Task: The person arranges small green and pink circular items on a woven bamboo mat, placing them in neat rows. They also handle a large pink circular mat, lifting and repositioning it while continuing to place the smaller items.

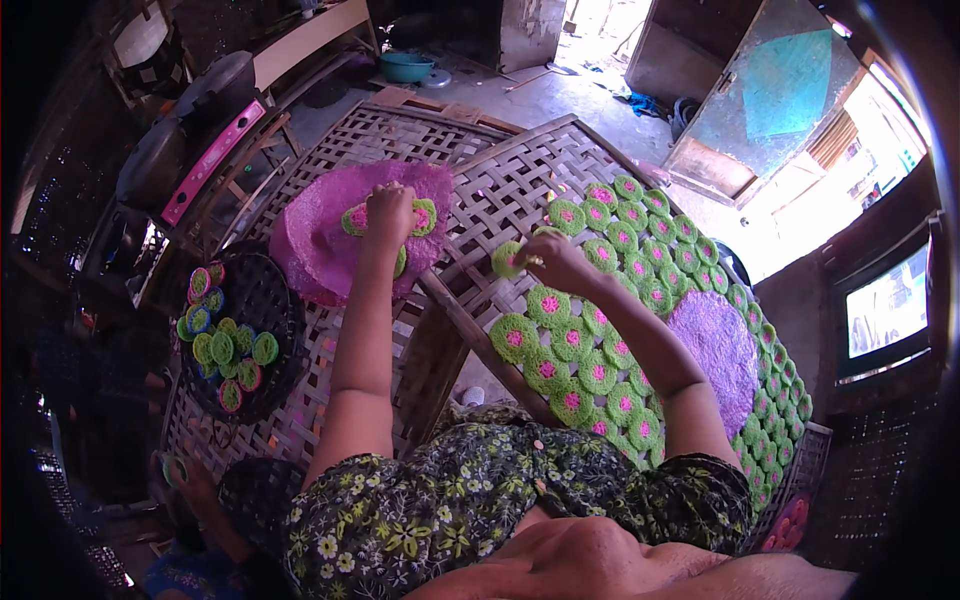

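My left hand [391,214] is over a round pink mat [322,232], on or just above green discs with pink centres [424,217]; whether its fingers grip one is hidden by the hand. My right hand [553,259] holds a green lacy disc with a pink centre [506,259] at its fingertips, above the woven bamboo rack [495,202]. Beside and beneath my right forearm, many similar discs [572,337] lie in rows on the rack. A round, crinkled purple sheet [716,352] lies among them.
At left, a dark round basket [277,322] holds green discs, some rimmed pink or blue. Another person's hand [191,480] holds a green disc at lower left. Large dark pots [217,82] stand at upper left. A teal basin [405,67] sits on the floor beyond the racks.
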The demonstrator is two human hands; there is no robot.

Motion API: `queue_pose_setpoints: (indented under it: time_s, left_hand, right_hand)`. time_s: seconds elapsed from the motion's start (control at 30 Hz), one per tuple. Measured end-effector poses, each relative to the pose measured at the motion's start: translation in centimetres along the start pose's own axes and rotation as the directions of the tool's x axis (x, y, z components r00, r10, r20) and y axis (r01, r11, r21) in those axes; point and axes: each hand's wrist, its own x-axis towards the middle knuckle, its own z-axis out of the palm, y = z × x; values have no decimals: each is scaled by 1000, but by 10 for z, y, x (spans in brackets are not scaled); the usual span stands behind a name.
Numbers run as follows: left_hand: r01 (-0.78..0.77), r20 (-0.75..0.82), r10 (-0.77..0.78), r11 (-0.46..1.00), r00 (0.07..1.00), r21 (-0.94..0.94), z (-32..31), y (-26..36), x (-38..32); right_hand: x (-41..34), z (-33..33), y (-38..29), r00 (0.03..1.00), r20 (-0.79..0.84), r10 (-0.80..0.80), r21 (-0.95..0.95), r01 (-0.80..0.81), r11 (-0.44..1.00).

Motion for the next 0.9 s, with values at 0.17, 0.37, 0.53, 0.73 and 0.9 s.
queue_pose_setpoints:
  time_s: [0.17, 0.37, 0.53, 0.73, 0.9]
  left_hand:
    - [46, 67, -15, 868, 998, -494, -48, 31, -13]
    - [55, 310, 332, 598, 891, -799, -24, 67, -38]
    - [-119, 111, 264, 720, 958, -684, -19, 101, -69]
    - [-263, 222, 446, 788, 867, -556, -21, 104, -113]
    - [-10, 118, 121, 738, 986, -675, -80, 35, -79]
  right_hand:
    - [-28, 7, -6, 997, 60, 52, 1, -53, 999]
    - [-19, -7, -7, 973, -220, 75, 119, -50, 992]
    - [-4, -30, -13, 945, -308, 109, 74, -90, 993]
    - [15, -27, -18, 949, -290, 125, 137, -88, 987]
    - [62, 5, -44, 972, -214, 98, 291, -32, 956]
